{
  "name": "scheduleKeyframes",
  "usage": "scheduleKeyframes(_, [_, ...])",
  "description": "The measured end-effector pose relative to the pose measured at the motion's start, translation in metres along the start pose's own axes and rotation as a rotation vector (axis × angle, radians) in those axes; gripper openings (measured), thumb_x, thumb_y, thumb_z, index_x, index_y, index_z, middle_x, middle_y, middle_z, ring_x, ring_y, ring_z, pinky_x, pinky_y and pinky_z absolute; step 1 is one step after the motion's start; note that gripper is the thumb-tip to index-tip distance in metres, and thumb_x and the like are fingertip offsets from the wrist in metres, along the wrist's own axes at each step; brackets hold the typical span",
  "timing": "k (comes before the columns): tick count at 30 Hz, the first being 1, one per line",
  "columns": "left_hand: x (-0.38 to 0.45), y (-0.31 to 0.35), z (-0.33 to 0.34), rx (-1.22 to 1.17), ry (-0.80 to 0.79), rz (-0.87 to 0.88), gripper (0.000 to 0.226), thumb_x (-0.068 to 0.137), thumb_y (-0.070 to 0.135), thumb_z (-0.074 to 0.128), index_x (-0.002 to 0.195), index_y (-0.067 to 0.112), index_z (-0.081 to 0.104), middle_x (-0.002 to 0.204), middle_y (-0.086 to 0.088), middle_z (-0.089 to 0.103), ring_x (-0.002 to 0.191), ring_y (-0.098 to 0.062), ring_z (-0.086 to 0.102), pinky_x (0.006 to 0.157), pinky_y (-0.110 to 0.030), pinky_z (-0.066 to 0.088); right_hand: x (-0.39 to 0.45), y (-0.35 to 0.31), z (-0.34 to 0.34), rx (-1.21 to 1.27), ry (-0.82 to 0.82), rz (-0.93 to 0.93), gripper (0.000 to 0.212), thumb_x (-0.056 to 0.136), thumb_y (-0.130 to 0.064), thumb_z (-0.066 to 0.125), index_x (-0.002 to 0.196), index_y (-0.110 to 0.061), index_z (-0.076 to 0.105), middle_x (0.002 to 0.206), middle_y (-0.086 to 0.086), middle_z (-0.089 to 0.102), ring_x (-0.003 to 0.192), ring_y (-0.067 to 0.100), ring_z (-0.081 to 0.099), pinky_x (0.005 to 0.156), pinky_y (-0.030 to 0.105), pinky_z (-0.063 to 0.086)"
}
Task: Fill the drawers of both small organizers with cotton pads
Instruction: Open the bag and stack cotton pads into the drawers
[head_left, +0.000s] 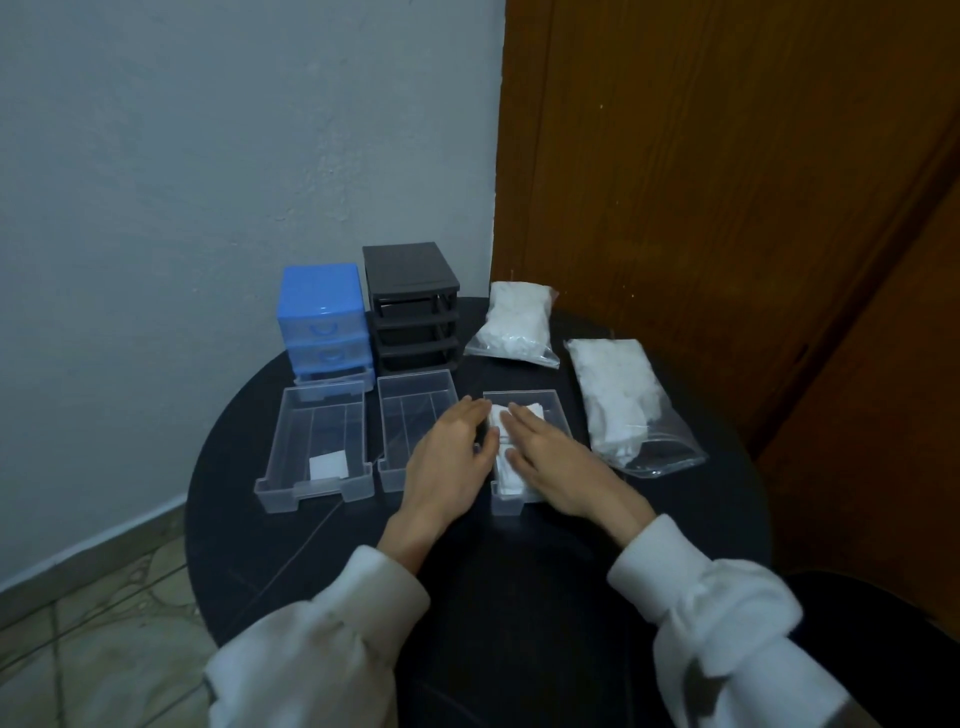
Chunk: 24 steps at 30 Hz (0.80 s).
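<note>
Table rim (218, 457) beside left drawer (317, 447).

both hands (498, 457) flat over cotton pads (519, 415) in clear drawer (558, 415), round black table (519, 571)

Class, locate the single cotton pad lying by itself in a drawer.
In the head view, the lone cotton pad lies at the near end of the leftmost clear drawer, in front of the blue organizer.

Blue organizer (323, 317), black organizer (413, 306), white cotton pads (519, 415), black table (519, 571).
</note>
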<state>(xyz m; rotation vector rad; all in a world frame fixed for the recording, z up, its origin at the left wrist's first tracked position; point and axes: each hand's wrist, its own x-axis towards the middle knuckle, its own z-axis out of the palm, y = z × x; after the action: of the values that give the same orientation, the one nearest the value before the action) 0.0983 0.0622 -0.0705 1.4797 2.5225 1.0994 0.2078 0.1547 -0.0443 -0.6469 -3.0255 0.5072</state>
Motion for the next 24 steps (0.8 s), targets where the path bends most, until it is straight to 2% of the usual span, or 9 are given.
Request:
scheduleKeyframes(4, [-0.001, 0.001, -0.001, -0.001, -0.001, 0.001, 0.041, 0.097, 0.026, 0.048, 0.136, 0.016, 0.047, 0.144, -0.003, 0.044, 0.137, -0.010, 0.032, 0.108, -0.026, 0.029, 0.006, 0.001, 0.004, -0.082, -0.045, 0.002, 0.055, 0.103, -0.027, 0.029, 0.150, -0.010, 0.009, 0.159, 0.005, 0.001, 0.145, 0.017, 0.008, 0.114, 0.029, 0.014])
scheduleKeyframes(7, [0.000, 0.002, -0.002, -0.011, -0.012, -0.001, 0.041, 0.096, 0.025, 0.048, 0.136, 0.016, 0.047, 0.145, -0.003, 0.044, 0.137, -0.010, 0.032, 0.108, -0.026, 0.030, 0.006, 0.002, 0.000, -0.026, -0.047, 0.007, 0.053, 0.102, -0.026, 0.032, 0.150, -0.013, 0.015, 0.159, 0.003, 0.005, 0.144, 0.019, 0.013, 0.115, 0.034, 0.020])
scheduleKeyframes(9, [0.001, 0.003, -0.004, -0.034, -0.027, -0.012, 0.041, 0.096, 0.024, 0.050, 0.136, 0.015, 0.048, 0.144, -0.004, 0.044, 0.137, -0.010, 0.032, 0.107, -0.026, 0.031, 0.003, 0.003, -0.007, 0.055, 0.019, 0.021, 0.046, 0.101, -0.025, 0.037, 0.145, -0.016, 0.031, 0.157, 0.001, 0.018, 0.140, 0.020, 0.026, 0.112, 0.038, 0.028])
scheduleKeyframes(13, [0.007, 0.007, -0.010, -0.092, -0.058, -0.045, 0.041, 0.093, 0.018, 0.055, 0.133, 0.012, 0.051, 0.138, -0.008, 0.050, 0.129, -0.018, 0.044, 0.105, -0.027, 0.033, -0.012, 0.010, -0.022, 0.176, 0.242, 0.108, 0.028, 0.097, -0.022, 0.046, 0.122, -0.020, 0.059, 0.127, -0.001, 0.058, 0.109, 0.010, 0.055, 0.091, 0.023, 0.043])
scheduleKeyframes(16, [0.010, 0.014, -0.010, -0.069, -0.033, 0.023, 0.037, 0.092, 0.015, 0.054, 0.129, 0.011, 0.053, 0.130, -0.005, 0.055, 0.119, -0.019, 0.049, 0.108, -0.036, 0.034, -0.031, 0.023, -0.033, 0.239, 0.358, 0.154, 0.017, 0.095, -0.018, 0.050, 0.104, -0.024, 0.063, 0.103, -0.005, 0.062, 0.084, 0.000, 0.055, 0.073, 0.015, 0.042])
scheduleKeyframes(18, [0.011, 0.025, -0.008, -0.103, -0.029, 0.059, 0.035, 0.093, 0.014, 0.053, 0.127, 0.011, 0.055, 0.131, -0.004, 0.055, 0.122, -0.016, 0.046, 0.108, -0.025, 0.029, -0.047, 0.035, -0.039, 0.253, 0.419, 0.186, 0.014, 0.094, -0.017, 0.052, 0.094, -0.027, 0.062, 0.095, -0.008, 0.060, 0.079, -0.002, 0.054, 0.066, 0.013, 0.041])
scheduleKeyframes(19, [0.011, 0.031, -0.006, -0.129, -0.030, 0.079, 0.033, 0.093, 0.015, 0.053, 0.126, 0.012, 0.056, 0.130, -0.003, 0.055, 0.121, -0.015, 0.047, 0.102, -0.017, 0.028, -0.054, 0.041, -0.040, 0.245, 0.449, 0.203, 0.014, 0.093, -0.017, 0.054, 0.090, -0.028, 0.061, 0.093, -0.008, 0.060, 0.078, -0.002, 0.055, 0.066, 0.013, 0.043])
scheduleKeyframes(21, [0.013, 0.048, -0.001, -0.172, -0.042, 0.131, 0.031, 0.093, 0.015, 0.053, 0.124, 0.013, 0.057, 0.127, -0.003, 0.057, 0.118, -0.014, 0.049, 0.093, -0.011, 0.028, -0.066, 0.052, -0.041, 0.229, 0.502, 0.243, 0.014, 0.090, -0.016, 0.057, 0.085, -0.028, 0.061, 0.087, -0.008, 0.061, 0.075, -0.001, 0.056, 0.065, 0.016, 0.046])
scheduleKeyframes(24, [0.017, 0.075, 0.013, -0.216, -0.113, 0.209, 0.032, 0.091, 0.016, 0.057, 0.123, 0.014, 0.058, 0.125, -0.004, 0.057, 0.117, -0.016, 0.050, 0.095, -0.019, 0.034, -0.079, 0.067, -0.039, 0.227, 0.534, 0.280, 0.014, 0.088, -0.014, 0.059, 0.085, -0.027, 0.062, 0.087, -0.007, 0.061, 0.076, 0.001, 0.058, 0.066, 0.017, 0.046])
